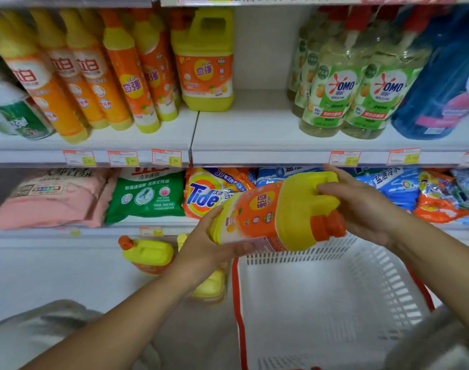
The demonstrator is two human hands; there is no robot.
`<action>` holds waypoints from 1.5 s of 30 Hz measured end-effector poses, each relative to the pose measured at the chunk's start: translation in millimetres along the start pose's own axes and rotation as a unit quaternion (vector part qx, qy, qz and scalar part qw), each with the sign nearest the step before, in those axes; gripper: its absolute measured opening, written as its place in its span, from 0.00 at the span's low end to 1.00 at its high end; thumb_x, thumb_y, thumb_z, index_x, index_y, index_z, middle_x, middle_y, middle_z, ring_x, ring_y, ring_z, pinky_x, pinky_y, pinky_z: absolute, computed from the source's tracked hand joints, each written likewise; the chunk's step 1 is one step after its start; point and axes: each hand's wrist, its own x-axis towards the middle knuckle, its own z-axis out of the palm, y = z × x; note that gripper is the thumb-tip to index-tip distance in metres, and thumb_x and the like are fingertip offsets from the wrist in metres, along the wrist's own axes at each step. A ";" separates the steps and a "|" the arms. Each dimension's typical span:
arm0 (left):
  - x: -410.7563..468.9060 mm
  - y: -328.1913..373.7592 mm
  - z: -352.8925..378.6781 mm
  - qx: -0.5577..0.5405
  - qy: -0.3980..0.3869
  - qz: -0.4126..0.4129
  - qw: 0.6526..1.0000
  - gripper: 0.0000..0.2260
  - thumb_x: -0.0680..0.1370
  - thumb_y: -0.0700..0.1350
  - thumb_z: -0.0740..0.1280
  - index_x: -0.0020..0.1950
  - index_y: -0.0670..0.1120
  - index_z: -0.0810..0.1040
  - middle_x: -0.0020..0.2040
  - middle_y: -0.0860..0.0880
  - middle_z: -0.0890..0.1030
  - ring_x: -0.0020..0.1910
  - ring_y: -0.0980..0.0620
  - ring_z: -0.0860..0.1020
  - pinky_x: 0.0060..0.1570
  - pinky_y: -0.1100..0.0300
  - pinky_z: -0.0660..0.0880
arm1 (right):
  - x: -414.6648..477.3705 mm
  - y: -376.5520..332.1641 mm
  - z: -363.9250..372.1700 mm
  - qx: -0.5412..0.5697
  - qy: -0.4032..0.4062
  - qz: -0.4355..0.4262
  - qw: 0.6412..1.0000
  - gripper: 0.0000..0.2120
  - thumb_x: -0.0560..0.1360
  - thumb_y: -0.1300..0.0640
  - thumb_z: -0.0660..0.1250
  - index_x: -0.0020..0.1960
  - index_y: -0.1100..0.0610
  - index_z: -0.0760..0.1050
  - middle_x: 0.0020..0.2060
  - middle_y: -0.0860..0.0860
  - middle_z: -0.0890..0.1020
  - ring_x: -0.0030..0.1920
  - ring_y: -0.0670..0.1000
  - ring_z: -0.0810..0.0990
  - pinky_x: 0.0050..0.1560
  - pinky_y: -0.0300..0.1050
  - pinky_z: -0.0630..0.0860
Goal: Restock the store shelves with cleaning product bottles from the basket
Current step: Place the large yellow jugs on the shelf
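Yellow plastic with an orange label: the jug lies on its side in mid-air between both hands, its orange cap pointing down towards the person. The left hand cups the base, fingers curled under it and thumb over the edge. The right hand grips the top end, fingers wrapped at the moulded handle. So both hands are closed on the jug, and it touches nothing else.

Just below the hands sits the white basket with its red rim. Below the left hand, beside the basket, two more jugs of the same kind stand low down. Behind the hands a Tide bag lies on the lower shelf.

Above the hands, the shelf has a bare stretch between a twin jug and the OMO bottles; I would guess that is where this one goes.

What could go wrong: the jug must be turned upright on the way up, and the left hand holds only a smooth base, so it could slip during the turn. Raised too flat, it could catch the shelf lip. Set down carelessly, it could knock the twin jug or tip the OMO bottles. A loose cap might leak while it lies sideways.
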 end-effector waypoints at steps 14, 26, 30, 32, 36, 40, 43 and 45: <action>9.1 -24.2 2.4 0.024 -0.009 -0.036 0.999 0.60 0.48 0.55 0.84 0.72 0.60 0.54 0.60 0.57 0.78 0.58 0.56 0.79 0.55 0.50 0.81 | -1.5 -13.6 -7.1 -0.134 -0.136 -0.042 0.981 0.25 0.74 0.69 0.66 0.70 0.58 0.71 0.57 0.58 0.82 0.51 0.56 0.83 0.44 0.46 0.82; 7.5 -12.9 -2.6 0.000 -0.043 -0.048 0.998 0.52 0.56 0.50 0.84 0.73 0.62 0.59 0.60 0.55 0.81 0.57 0.54 0.81 0.42 0.58 0.81 | -4.5 -20.3 -11.0 -0.126 -0.153 -0.060 0.978 0.38 0.64 0.59 0.78 0.71 0.43 0.70 0.60 0.50 0.81 0.56 0.54 0.82 0.48 0.47 0.82; 8.2 -9.8 -8.3 -0.043 -0.060 -0.065 0.995 0.56 0.57 0.51 0.85 0.76 0.66 0.54 0.60 0.54 0.82 0.58 0.50 0.82 0.46 0.50 0.82 | -7.6 -24.4 -13.4 -0.106 -0.194 -0.050 0.974 0.47 0.55 0.54 0.86 0.71 0.44 0.71 0.66 0.50 0.78 0.60 0.53 0.81 0.49 0.45 0.81; 9.1 -11.5 -11.4 -0.049 -0.054 -0.069 0.995 0.59 0.55 0.54 0.84 0.76 0.69 0.51 0.61 0.54 0.82 0.59 0.48 0.81 0.54 0.43 0.80 | -8.7 -26.6 -14.9 -0.091 -0.202 -0.042 0.974 0.48 0.57 0.55 0.86 0.72 0.44 0.70 0.68 0.50 0.76 0.61 0.54 0.81 0.49 0.46 0.82; 8.2 -12.1 -14.0 -0.071 -0.050 -0.050 0.995 0.51 0.61 0.54 0.80 0.76 0.67 0.55 0.60 0.52 0.83 0.57 0.48 0.83 0.48 0.49 0.81 | -12.1 -33.2 -19.8 -0.058 -0.237 -0.029 0.969 0.47 0.59 0.59 0.85 0.73 0.42 0.69 0.71 0.48 0.74 0.65 0.58 0.79 0.52 0.51 0.82; 7.5 -10.1 -19.2 -0.076 -0.051 -0.038 0.995 0.45 0.65 0.57 0.79 0.76 0.67 0.59 0.58 0.56 0.83 0.52 0.52 0.84 0.38 0.60 0.79 | -13.3 -33.5 -18.0 -0.095 -0.203 -0.049 0.973 0.47 0.57 0.53 0.86 0.72 0.44 0.70 0.69 0.47 0.76 0.63 0.57 0.80 0.51 0.48 0.82; 5.8 -9.5 -20.5 0.005 -0.067 -0.011 0.998 0.48 0.61 0.49 0.83 0.74 0.63 0.63 0.56 0.58 0.83 0.52 0.57 0.83 0.44 0.62 0.79 | -14.9 -32.7 -9.0 -0.196 -0.124 -0.082 0.969 0.34 0.63 0.48 0.81 0.66 0.47 0.74 0.63 0.50 0.79 0.56 0.55 0.84 0.47 0.42 0.81; 4.8 -13.7 -15.4 0.040 -0.069 0.004 0.997 0.42 0.64 0.37 0.81 0.71 0.59 0.67 0.56 0.53 0.82 0.48 0.59 0.82 0.41 0.64 0.79 | -15.4 -30.5 -2.2 -0.289 -0.056 -0.117 0.948 0.17 0.73 0.53 0.71 0.61 0.48 0.74 0.57 0.50 0.79 0.49 0.49 0.85 0.43 0.36 0.80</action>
